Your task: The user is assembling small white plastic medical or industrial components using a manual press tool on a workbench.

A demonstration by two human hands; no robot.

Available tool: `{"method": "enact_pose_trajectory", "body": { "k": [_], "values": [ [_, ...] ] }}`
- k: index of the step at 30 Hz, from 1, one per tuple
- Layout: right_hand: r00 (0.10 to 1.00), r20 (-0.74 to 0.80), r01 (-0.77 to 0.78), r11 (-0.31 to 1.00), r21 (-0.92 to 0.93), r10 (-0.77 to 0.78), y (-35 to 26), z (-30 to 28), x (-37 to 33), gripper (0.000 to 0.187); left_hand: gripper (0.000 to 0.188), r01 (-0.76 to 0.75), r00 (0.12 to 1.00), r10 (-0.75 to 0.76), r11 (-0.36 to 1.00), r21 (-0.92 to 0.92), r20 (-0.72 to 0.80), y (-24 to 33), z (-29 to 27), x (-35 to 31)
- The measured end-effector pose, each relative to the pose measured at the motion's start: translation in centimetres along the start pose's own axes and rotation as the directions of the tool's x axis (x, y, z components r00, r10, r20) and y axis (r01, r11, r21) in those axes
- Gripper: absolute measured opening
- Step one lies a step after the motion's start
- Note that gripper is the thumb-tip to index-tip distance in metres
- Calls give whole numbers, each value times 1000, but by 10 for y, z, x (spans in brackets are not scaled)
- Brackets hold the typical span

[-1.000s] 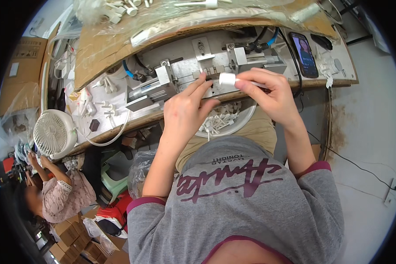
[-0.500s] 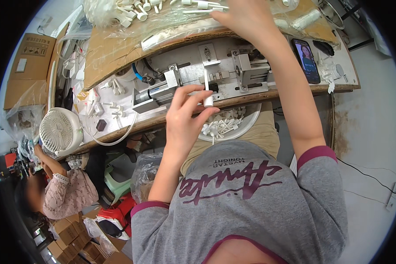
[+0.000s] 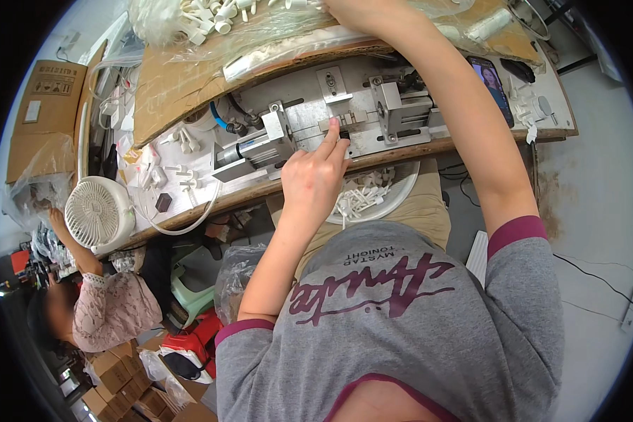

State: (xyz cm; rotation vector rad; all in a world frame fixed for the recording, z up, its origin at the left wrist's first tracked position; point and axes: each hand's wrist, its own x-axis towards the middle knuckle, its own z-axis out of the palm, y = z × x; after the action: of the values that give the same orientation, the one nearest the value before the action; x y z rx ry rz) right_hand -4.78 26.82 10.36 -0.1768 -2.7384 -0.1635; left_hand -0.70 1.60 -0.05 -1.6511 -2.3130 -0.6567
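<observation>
Left hand [image 3: 315, 176] pressing a fingertip to the metal jig [image 3: 344, 123]; right hand [image 3: 344, 8] reaching into bagged white parts [image 3: 211, 14], grip hidden; finished pieces in bowl [image 3: 401, 197] below

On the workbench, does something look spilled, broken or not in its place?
Nothing looks spilled or broken. The left hand presses a finger on the metal fixture; the right hand reaches into the bag of white parts. More white parts lie in the bowl.

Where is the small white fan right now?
In the head view, the white fan sits at the bench's left end, beside a looping white cable, far left of the person's left hand on the metal fixture.
</observation>
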Motion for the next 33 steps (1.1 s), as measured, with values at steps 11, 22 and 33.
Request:
{"method": "enact_pose_trajectory", "body": {
  "k": [11,22,33],
  "values": [
    [783,-563,286,957,-49,-264,-38,-15,-102,29,43,264,960,-269,765,-588,82,3,-16,-1],
    [831,-547,238,954,181,-103,-63,0,-159,35,32,197,935,-351,612,-766,-40,16,-47,-4],
    [824,-533,188,792,580,195,-62,2,-176,51,26,18,1000,-18,1000,8,-4,8,-7,-4]
  ]
}}
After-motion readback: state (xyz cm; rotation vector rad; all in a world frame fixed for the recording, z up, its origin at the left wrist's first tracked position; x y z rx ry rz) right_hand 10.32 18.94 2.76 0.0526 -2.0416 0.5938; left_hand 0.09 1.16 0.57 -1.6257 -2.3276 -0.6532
